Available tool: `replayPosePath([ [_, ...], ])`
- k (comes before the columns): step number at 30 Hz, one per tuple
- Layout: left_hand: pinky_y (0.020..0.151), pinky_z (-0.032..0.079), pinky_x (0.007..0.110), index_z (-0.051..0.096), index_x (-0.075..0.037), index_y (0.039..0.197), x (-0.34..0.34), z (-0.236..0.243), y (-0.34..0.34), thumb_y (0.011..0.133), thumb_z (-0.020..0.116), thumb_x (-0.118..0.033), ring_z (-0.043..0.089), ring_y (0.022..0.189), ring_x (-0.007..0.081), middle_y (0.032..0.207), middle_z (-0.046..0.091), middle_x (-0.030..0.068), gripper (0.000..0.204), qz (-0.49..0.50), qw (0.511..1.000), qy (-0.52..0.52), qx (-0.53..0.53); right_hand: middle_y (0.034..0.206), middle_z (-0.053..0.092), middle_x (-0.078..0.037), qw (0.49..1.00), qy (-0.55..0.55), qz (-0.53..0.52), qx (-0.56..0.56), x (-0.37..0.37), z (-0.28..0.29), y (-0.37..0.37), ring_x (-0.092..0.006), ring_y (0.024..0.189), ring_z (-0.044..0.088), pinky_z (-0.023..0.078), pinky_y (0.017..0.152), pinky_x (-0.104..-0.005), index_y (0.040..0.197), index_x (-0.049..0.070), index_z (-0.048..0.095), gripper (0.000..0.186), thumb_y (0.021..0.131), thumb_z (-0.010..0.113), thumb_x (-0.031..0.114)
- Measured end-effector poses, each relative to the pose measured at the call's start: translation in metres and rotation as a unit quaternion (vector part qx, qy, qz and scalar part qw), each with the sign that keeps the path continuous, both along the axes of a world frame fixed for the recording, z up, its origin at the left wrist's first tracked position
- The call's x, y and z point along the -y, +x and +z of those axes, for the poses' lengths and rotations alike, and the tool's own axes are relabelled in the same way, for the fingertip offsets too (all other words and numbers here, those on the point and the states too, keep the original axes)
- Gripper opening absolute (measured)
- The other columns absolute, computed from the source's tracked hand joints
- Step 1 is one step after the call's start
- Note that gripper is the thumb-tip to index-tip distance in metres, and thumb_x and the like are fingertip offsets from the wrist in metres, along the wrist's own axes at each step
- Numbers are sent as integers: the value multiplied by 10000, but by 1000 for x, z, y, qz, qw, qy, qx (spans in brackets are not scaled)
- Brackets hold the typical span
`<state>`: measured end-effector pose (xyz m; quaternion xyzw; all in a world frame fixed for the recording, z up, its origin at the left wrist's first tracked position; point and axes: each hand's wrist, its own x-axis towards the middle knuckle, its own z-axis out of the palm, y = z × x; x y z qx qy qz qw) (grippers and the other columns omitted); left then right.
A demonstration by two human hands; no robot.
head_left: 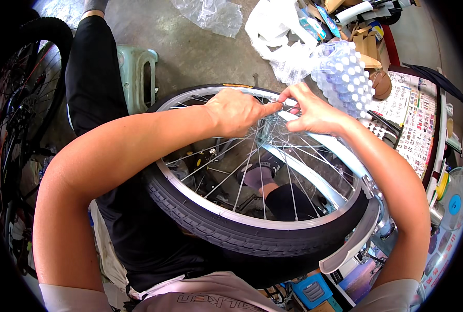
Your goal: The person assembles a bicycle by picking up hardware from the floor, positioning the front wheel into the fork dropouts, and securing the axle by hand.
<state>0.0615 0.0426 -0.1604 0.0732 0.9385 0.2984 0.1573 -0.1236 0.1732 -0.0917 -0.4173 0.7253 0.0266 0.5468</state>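
A bicycle wheel [226, 221] with a black tyre, silver rim and thin spokes lies tilted across my lap. The pale blue fork [346, 153] runs from the right to the wheel's hub [264, 130], one leg above the spokes and one below. My left hand [239, 112] is over the upper spokes, its index finger stretched to the fork end and the other fingers curled; what they hold, if anything, is hidden. My right hand [317, 112] grips the same fork end between thumb and fingers, its fingertips close to my left index finger.
A grey mudguard [353, 244] curves beside the tyre at lower right. Beyond the wheel are a wrench [255, 79], a green plastic stool [133, 78], clear plastic wrap [213, 15] and a bubbly plastic bundle [343, 75]. Another bicycle [31, 88] stands left; a blue box [313, 291] sits lower right.
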Motion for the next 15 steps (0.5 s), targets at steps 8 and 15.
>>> replayPosePath([
  [8,606,539,434,368,-192,1548,1,-4,1,820,636,-108,708,714,287,810,715,96,780,0,1000,7,-19,1333,379,-173,1000,15,-6,7,5,5,3,-288,1183,537,503,1015,-386,1496,139,327,882,708,720,103],
  [15,600,541,426,357,-193,1552,1,-3,2,827,632,-112,708,704,281,798,711,93,779,2,999,0,-35,1375,350,-191,998,-54,-23,4,2,3,4,-291,1082,584,521,984,-392,1477,180,351,857,720,750,138],
])
